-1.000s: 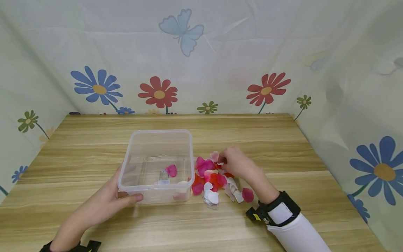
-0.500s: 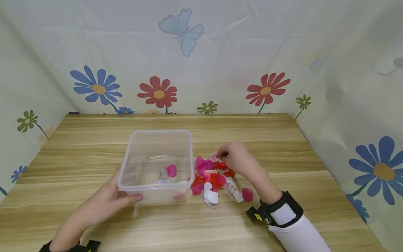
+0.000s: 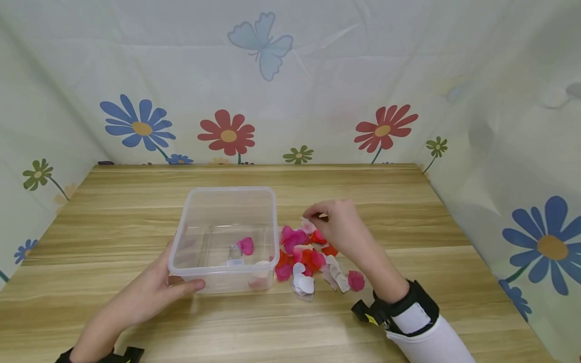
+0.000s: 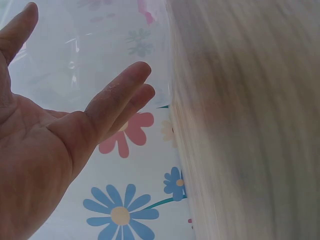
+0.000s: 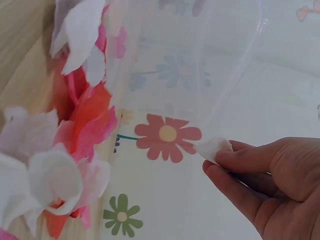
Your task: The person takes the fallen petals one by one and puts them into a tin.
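Centre-left, the left hand (image 3: 156,290), fingers straight, touches a clear box (image 3: 222,271). Centre-right, the right hand (image 3: 338,224) pinches a white petal (image 5: 212,149).

A box (image 3: 222,283) stands on a table (image 3: 227,325) left of centre, a petal (image 3: 246,246) inside it toward the right, and the person's left hand (image 3: 156,288) at its near left corner. Just right of the box, a heap of petals (image 3: 300,254) lies on the table; above its far edge is the right hand (image 3: 340,224), a held petal (image 5: 214,149) between its fingertips. A backdrop (image 3: 322,101) rises behind the table and along both sides.
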The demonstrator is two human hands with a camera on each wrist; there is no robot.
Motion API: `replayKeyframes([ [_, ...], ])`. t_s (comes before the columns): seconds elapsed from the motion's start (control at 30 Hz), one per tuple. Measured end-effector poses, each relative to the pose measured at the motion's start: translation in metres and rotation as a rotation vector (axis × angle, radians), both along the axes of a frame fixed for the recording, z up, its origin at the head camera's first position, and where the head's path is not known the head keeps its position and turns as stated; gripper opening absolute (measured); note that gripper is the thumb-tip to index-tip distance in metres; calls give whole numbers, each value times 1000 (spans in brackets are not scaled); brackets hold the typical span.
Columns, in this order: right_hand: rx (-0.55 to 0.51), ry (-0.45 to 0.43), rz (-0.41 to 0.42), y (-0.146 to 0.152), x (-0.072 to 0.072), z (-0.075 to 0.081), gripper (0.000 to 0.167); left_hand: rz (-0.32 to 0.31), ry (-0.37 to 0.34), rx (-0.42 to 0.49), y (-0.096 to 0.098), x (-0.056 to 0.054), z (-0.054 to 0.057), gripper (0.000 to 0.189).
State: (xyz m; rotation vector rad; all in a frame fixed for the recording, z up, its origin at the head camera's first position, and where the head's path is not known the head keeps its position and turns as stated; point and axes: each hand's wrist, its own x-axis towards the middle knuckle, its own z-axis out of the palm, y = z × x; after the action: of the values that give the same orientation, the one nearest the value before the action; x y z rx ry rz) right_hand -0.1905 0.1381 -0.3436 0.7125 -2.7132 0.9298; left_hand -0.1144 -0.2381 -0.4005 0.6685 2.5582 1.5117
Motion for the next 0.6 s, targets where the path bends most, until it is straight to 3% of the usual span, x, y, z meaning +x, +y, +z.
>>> replayKeyframes([
  [0.37,-146,217,131,-15,18,13,18,2,1,-3,1,-1,1,112],
  [0.6,-170,197,186,-29,23,14,20,-1,6,0,1,0,0,111],
])
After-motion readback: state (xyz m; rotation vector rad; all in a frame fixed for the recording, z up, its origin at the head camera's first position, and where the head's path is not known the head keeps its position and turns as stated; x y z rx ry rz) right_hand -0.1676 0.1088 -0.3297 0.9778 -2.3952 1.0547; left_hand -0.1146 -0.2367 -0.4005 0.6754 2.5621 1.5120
